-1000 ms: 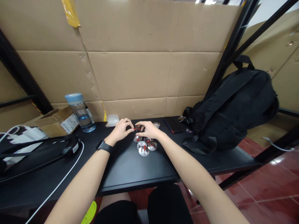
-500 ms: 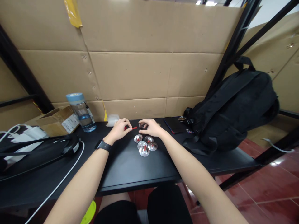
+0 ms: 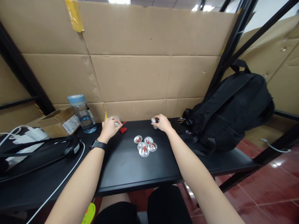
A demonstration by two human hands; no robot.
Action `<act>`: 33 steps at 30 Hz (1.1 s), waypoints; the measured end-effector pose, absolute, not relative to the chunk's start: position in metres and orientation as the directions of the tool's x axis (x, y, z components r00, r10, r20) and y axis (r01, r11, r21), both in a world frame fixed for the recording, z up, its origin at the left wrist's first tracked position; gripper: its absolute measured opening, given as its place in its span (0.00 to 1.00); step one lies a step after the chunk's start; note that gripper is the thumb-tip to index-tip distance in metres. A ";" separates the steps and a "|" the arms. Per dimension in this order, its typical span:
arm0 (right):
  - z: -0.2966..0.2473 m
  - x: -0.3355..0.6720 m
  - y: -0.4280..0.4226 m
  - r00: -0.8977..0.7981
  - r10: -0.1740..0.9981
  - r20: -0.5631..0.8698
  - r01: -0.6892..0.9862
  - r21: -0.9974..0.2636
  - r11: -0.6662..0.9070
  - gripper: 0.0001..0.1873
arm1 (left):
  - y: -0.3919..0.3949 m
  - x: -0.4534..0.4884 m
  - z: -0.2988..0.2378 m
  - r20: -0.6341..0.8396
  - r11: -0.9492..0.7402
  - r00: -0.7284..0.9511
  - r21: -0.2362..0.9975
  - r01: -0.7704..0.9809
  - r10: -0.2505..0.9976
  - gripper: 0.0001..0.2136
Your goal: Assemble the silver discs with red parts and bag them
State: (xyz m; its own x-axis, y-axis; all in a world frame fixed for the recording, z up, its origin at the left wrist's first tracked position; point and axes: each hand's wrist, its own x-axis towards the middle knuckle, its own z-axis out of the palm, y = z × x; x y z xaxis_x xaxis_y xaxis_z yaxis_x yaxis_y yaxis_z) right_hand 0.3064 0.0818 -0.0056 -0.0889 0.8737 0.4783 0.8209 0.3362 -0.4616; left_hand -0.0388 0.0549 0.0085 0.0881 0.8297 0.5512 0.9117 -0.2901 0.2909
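Observation:
My left hand (image 3: 110, 128) is at the back of the black table, its thumb and fingertips pinched on a thin red cord (image 3: 124, 123). Just below those fingers lies a small heap of red cords (image 3: 123, 130). To the right, my right hand (image 3: 163, 123) grips a small silver finger cymbal (image 3: 153, 120) by its edge. Under it, partly hidden by the fingers, shows another shiny metal piece (image 3: 155, 127). Between and nearer than both hands, several silver finger cymbals (image 3: 144, 151) with red cord at their centres lie in an overlapping cluster, one (image 3: 138, 139) slightly apart.
A water bottle (image 3: 82, 116) and an opened cardboard box (image 3: 58, 122) stand at the back left, near a black bag (image 3: 46, 158) with white chargers. A black backpack (image 3: 233, 105) fills the right side. Cardboard (image 3: 130, 77) walls the back. A white cable (image 3: 67, 174) crosses the left.
My hands have moved apart: the right went rightward with the cymbal, the left slightly leftward with the cord. The red cord heap now shows. The view has tilted up a little.

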 end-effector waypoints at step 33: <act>-0.018 0.280 0.078 -0.428 0.820 0.380 0.678 -0.464 0.570 0.10 | 0.060 -0.038 -0.002 0.443 -0.198 0.082 0.222 0.955 0.893 0.08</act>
